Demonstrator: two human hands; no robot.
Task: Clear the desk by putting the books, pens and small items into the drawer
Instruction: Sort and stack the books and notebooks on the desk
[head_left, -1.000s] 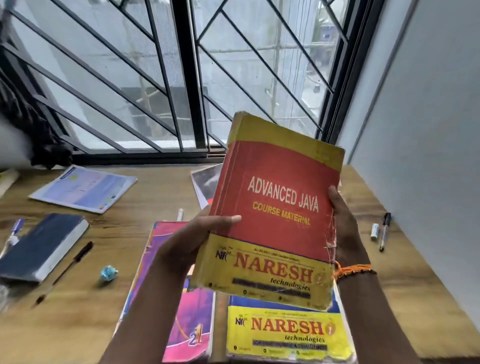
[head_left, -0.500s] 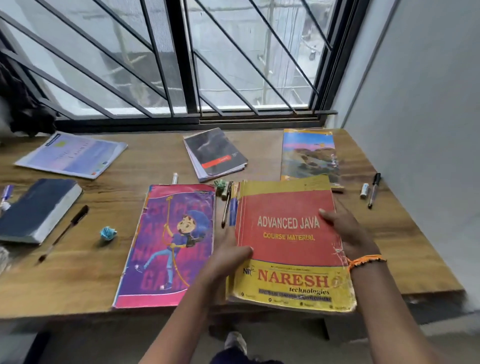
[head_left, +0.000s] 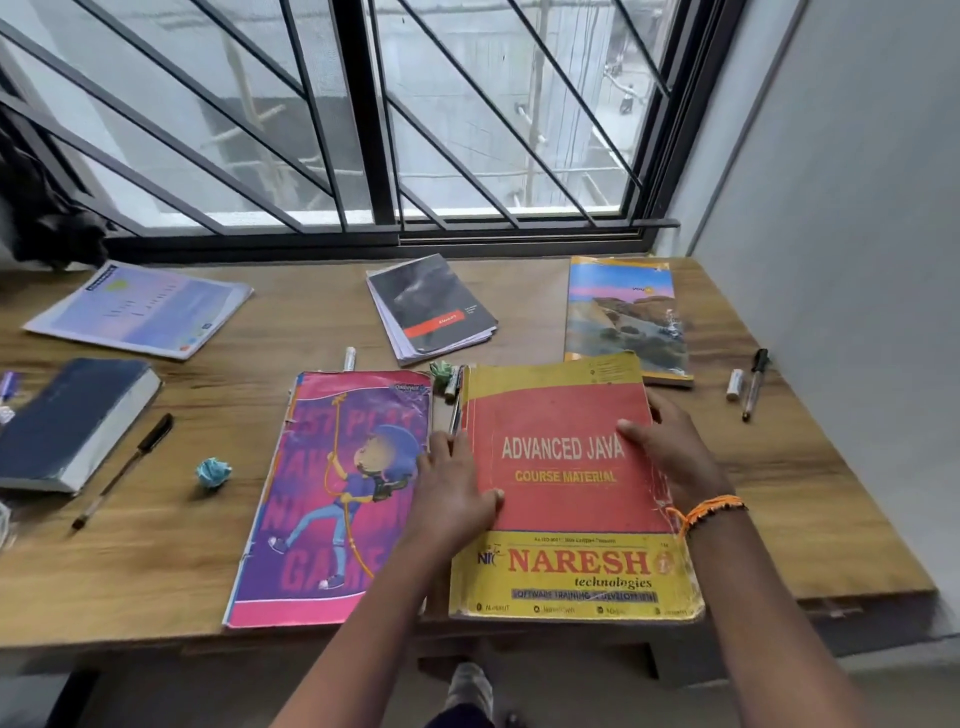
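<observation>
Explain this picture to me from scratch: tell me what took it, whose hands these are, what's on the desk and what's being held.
There is no machine here. A person wears a camera on the head, looking forward and down, so the two arms coming in from the bottom are that person's own.

The wooden desk stands under a barred window. Both hands are on the red and yellow Java book, which lies flat near the front edge: the left hand at its left edge, the right hand at its right edge, thumb on the cover. How firmly they grip it, I cannot tell.

Also on the desk: a pink comic book, a dark blue book, a black booklet, a landscape book, a pale notebook, a black pen, another pen and a crumpled blue paper ball.
</observation>
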